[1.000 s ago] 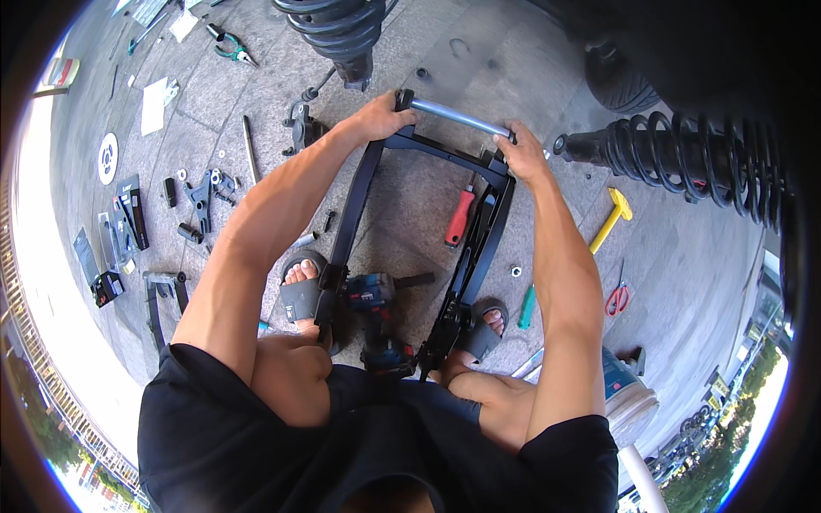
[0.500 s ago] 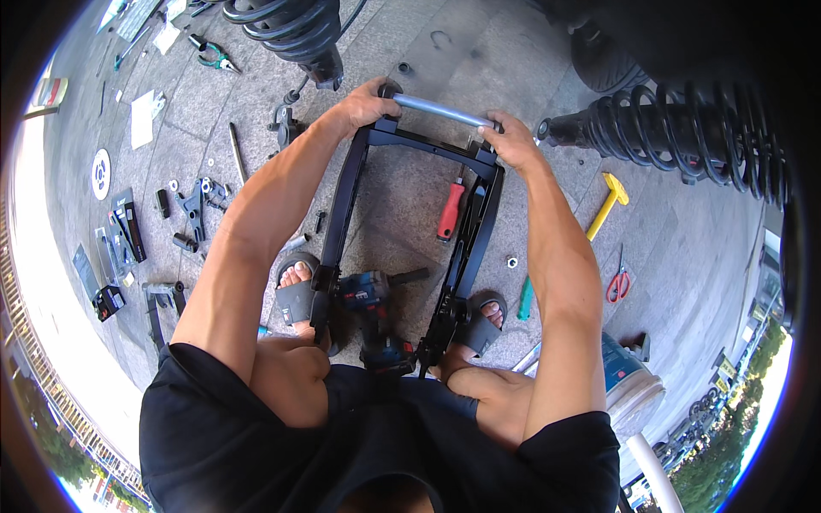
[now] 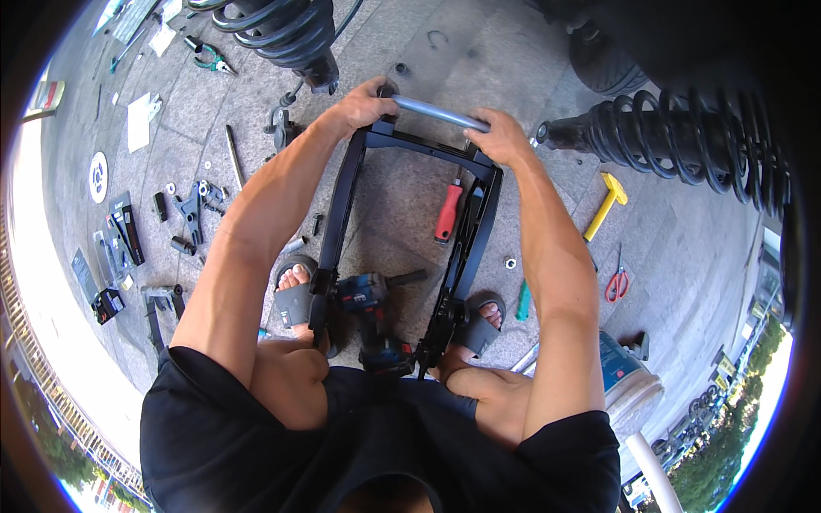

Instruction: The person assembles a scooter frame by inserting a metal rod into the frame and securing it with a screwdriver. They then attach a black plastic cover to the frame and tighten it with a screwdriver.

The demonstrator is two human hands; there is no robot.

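A black U-shaped metal frame [image 3: 342, 197], which looks like a swingarm, lies between my legs with its crossbar at the far end. Along that crossbar runs a silver metal tube [image 3: 440, 112]. My left hand [image 3: 366, 106] is closed around the tube's left end, beside a black round fitting [image 3: 387, 89]. On the other end, my right hand [image 3: 500, 137] is closed with its fingers over the tube and hides its tip. Inside the frame are a red-handled screwdriver [image 3: 448, 212] and a cordless power tool [image 3: 368, 295].
Black coil-spring shock absorbers hang at the upper left [image 3: 286, 38] and right [image 3: 667, 137]. A yellow hammer [image 3: 607, 205], red-handled scissors [image 3: 617, 284] and a bucket [image 3: 629, 385] are on the right. Pliers [image 3: 211, 58] and several loose metal parts [image 3: 192, 209] lie left.
My right hand has shifted slightly left along the tube and now covers its right end. My left hand stays in its place on the other end.
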